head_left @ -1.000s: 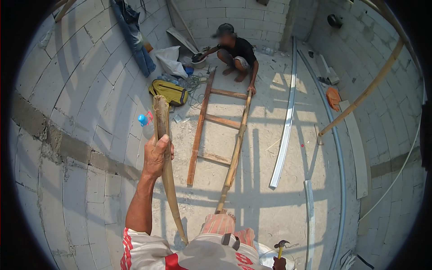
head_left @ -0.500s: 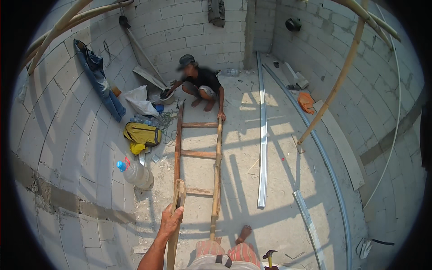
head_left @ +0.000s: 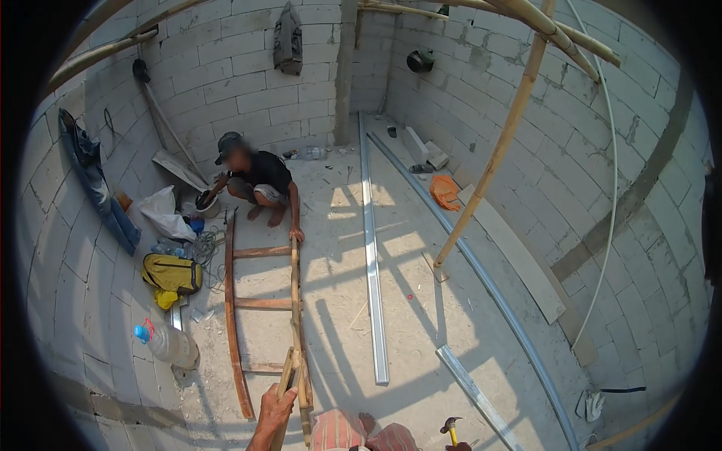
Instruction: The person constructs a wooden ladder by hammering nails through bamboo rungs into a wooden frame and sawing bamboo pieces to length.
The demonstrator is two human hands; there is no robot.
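My left hand [head_left: 277, 406] grips a split bamboo piece [head_left: 289, 368] at the bottom centre, beside the wooden ladder [head_left: 262, 303] lying on the floor. My right hand [head_left: 457, 446], mostly cut off at the lower edge, holds a yellow-handled hammer [head_left: 450, 425] upright. Beyond the ladder a person [head_left: 262, 173] in a dark shirt and cap squats, one hand on the ladder's far end, the other at a white bucket [head_left: 210, 204].
Yellow bag [head_left: 169, 274], water jug [head_left: 173, 343] and white sack [head_left: 162, 212] lie left. Metal channels [head_left: 372, 263] and a board [head_left: 511, 255] lie right. An upright bamboo pole [head_left: 489, 180] stands right, bamboo poles [head_left: 571, 45] overhead. Block walls [head_left: 226, 75] surround the floor.
My left hand and the bamboo piece have moved down, toward the ladder. My view has swung right, shifting the ladder and squatting person leftward in the picture.
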